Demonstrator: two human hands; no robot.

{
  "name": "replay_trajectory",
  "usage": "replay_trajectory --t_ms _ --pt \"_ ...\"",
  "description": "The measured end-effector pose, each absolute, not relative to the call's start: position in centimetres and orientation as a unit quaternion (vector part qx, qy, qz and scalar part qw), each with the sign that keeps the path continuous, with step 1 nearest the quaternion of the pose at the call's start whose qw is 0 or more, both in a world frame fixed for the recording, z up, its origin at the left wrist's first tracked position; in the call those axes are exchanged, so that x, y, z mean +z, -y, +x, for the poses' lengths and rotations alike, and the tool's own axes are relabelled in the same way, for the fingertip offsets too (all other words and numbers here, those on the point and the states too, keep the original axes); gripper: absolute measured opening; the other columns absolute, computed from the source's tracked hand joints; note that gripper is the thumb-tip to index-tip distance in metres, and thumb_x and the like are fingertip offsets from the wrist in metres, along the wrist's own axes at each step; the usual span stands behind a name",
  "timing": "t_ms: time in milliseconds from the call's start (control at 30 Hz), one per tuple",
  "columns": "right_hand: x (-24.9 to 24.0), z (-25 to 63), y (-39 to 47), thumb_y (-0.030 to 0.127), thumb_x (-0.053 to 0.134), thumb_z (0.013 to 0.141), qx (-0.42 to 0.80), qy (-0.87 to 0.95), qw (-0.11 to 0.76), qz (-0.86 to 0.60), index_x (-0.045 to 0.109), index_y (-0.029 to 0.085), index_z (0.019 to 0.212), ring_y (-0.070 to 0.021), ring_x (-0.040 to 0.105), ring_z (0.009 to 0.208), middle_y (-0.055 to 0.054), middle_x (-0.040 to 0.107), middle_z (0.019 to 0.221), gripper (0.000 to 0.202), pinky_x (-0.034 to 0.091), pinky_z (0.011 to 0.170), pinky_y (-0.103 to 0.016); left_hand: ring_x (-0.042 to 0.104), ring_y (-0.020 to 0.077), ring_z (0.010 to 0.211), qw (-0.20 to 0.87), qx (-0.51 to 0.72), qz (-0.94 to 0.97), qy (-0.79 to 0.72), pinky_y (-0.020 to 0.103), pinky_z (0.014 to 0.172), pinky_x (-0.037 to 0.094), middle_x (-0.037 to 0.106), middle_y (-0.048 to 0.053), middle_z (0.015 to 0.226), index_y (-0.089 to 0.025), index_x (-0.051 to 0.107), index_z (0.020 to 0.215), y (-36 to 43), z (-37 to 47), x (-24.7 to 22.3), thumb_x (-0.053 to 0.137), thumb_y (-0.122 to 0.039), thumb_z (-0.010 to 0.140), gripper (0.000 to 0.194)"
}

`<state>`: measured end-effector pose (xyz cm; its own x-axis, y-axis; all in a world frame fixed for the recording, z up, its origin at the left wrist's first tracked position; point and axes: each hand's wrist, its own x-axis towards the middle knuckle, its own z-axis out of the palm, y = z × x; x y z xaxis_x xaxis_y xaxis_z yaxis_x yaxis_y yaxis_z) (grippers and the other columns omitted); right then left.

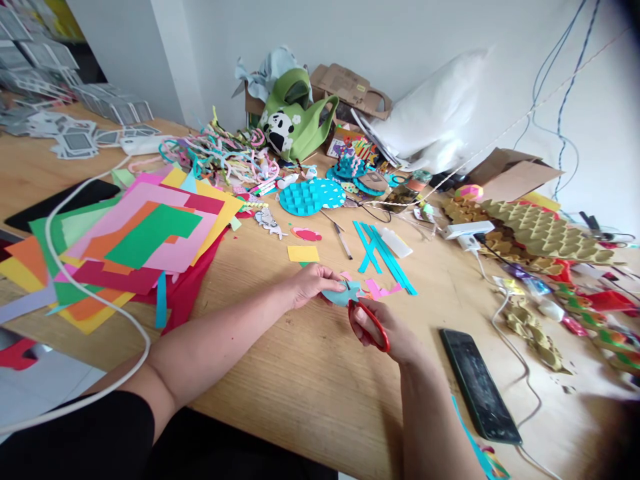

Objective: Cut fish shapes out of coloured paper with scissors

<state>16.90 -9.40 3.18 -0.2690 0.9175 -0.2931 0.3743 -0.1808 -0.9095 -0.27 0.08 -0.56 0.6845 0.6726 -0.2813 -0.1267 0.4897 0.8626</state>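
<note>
Pinched between the thumb and fingers of my left hand is a small piece of light blue paper with a cut shape. My right hand grips red-handled scissors by their loops, and the blades are at the right edge of the paper, mostly hidden. Pink paper scraps lie just beyond the scissors. A yellow paper rectangle rests behind my left hand. Farther back are a pen, a red fish-like cutout and blue paper strips.
Coloured paper sheets are piled at the left, crossed by a white cable. A phone lies at the right. Behind stand a green panda bag and blue paper fish crafts. Egg cartons fill the right side.
</note>
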Motion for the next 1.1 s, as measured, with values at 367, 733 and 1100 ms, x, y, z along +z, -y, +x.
replay_trajectory --t_ms 367,733,1100 --pt "3.38 16.87 9.45 0.081 0.055 0.077 0.535 0.602 0.253 -0.537 0.047 0.02 0.069 -0.0101 0.047 0.046 0.001 0.053 0.057 0.062 0.036 0.044 -0.024 0.057 0.0112 0.057 0.81 0.239 0.444 -0.299 0.025 0.056 0.042 0.067 0.003 0.064 -0.012 0.072 0.069 -0.1 -0.25 -0.61 0.086 -0.033 0.051 0.031" --pt "3.4 16.89 9.45 0.079 0.056 0.077 0.528 0.615 0.253 -0.528 0.048 0.02 0.069 -0.0107 0.048 0.047 0.0 0.054 0.057 0.06 0.038 0.044 -0.024 0.057 0.0121 0.058 0.808 0.241 0.444 -0.303 0.026 0.057 0.042 0.067 0.003 0.064 -0.012 0.072 0.068 -0.11 -0.25 -0.74 0.086 -0.033 0.051 0.03" --pt "3.33 16.84 9.4 0.082 0.054 0.076 0.529 0.596 0.245 -0.552 0.046 0.021 0.068 -0.0101 0.046 0.043 0.002 0.051 0.053 0.062 0.033 0.041 -0.023 0.056 0.0114 0.058 0.803 0.246 0.449 -0.305 0.025 0.056 0.042 0.067 0.003 0.064 -0.012 0.072 0.067 -0.16 -0.24 -0.76 0.084 -0.032 0.052 0.027"
